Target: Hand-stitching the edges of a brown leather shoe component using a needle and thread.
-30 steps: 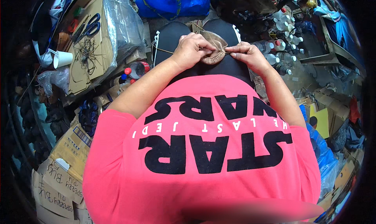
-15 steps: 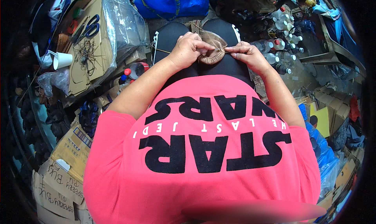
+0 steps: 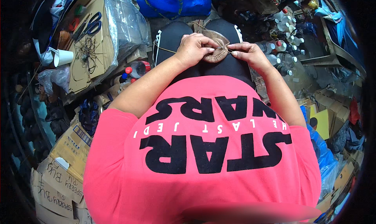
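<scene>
A brown leather moccasin upper (image 3: pixel 215 58), with gathered stitches round its curved edge, sits between my dark-clad knees. My left hand (image 3: pixel 195 48) is closed in a pinch at its left side, on a thin tan thread (image 3: pixel 166 50) that trails out leftward over my thigh. On the other side, my right hand (image 3: pixel 247 54) pinches the thread close to the stitched edge; whether a needle is there too is too small to tell. Behind the upper, a brown strap-like piece (image 3: pixel 198 25) rises between my knees.
At left, cardboard (image 3: pixel 83 63) bears scissors (image 3: pixel 93 24), a tangle of cords (image 3: pixel 88 51) and a white cup (image 3: pixel 62 57). Several plastic bottles (image 3: pixel 280 46) stand at right. A blue bag (image 3: pixel 174 4) lies ahead, and cardboard boxes (image 3: pixel 74 151) are at lower left.
The upper and both hands have shifted slightly to the right. My right fingertips have drawn a little away from the left ones along the stitched edge.
</scene>
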Tool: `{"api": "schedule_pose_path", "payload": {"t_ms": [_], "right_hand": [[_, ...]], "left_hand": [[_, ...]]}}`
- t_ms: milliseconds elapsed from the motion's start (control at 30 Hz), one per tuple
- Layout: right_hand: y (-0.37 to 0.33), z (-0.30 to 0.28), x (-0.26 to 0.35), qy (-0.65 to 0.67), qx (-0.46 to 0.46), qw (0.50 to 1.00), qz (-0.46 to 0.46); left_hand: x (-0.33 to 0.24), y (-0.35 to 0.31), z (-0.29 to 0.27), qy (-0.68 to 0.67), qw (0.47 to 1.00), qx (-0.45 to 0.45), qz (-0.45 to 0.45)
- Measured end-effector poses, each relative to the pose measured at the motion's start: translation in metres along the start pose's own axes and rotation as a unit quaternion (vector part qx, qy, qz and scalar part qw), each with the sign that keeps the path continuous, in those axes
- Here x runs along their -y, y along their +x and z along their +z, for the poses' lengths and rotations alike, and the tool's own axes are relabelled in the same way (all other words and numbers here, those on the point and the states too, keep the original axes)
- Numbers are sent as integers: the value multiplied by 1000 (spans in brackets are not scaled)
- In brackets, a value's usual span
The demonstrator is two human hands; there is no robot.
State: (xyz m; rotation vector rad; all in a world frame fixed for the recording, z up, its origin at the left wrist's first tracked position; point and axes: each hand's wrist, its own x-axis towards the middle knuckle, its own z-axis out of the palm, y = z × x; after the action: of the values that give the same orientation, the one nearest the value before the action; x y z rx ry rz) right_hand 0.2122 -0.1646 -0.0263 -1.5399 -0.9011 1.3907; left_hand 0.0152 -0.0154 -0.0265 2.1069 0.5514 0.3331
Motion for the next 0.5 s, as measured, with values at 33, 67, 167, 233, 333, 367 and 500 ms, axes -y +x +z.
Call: {"api": "schedule_pose_path", "payload": {"t_ms": [33,67,167,233,333,367,500], "right_hand": [[1,-1,-1,9,4,1000,5],[2,-1,0,17,9,1000,10],[3,1,4,16,6,1000,20],[4,2,4,23,7,1000,19],[7,4,6,17,0,1000,11],[7,4,7,3,-6,1000,4],[15,-1,17,6,21,1000,22]], "left_hand": [[0,1,0,12,1000,2,7],[0,1,0,12,1000,1,7],[0,0,4,-11,1000,-16,0],[-1,1,8,-51,998,-21,-40],[-3,2,13,-144,981,23,-124],[-2,3,14,-145,981,23,-125],[4,15,11,-175,976,76,-108]]}}
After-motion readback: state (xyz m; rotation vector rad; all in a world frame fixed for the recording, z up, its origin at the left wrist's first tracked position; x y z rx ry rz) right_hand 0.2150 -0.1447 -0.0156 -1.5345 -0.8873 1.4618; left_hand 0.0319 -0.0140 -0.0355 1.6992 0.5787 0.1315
